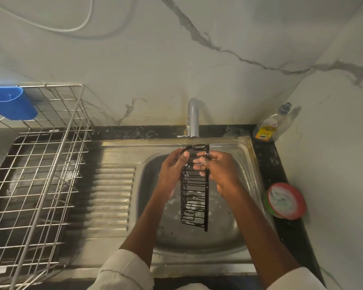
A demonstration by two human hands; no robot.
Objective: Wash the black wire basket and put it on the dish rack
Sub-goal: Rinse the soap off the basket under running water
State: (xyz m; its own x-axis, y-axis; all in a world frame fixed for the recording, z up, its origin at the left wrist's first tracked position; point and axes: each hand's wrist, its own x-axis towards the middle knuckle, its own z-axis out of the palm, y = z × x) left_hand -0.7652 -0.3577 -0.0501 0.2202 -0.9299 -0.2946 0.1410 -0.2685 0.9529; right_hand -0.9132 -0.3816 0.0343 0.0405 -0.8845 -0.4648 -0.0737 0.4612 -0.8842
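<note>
Sleeves [126, 271] in pale cloth sit at the bottom edge, both forearms reaching over the sink [247, 155]. Up there, 2 hands meet on the basket [194, 197], held in the air above the steel basin. Left hand [172, 166] grips its upper left side, thumb curled over the top rim. Right hand [218, 166] holds the upper right side, fingers bent round the wires with suds on them. Basket hangs long and narrow, its long axis running away from the camera, top end up at the tap [192, 118], lower end pointing back toward the person and down into the basin. Thin stream of water drops from the spout onto that top rim.

Left of the basin, a ribbed draining board, then the rack [42, 155], bare steel wire over a dark wet tray, with a blue caddy [11, 104] hooked on its far rim. Black counter [281, 164] on the right carries a soap bottle [270, 126] in the corner and a round red-rimmed tub [285, 200] nearer. White marble-look walls with grey veins close in behind and to the right.
</note>
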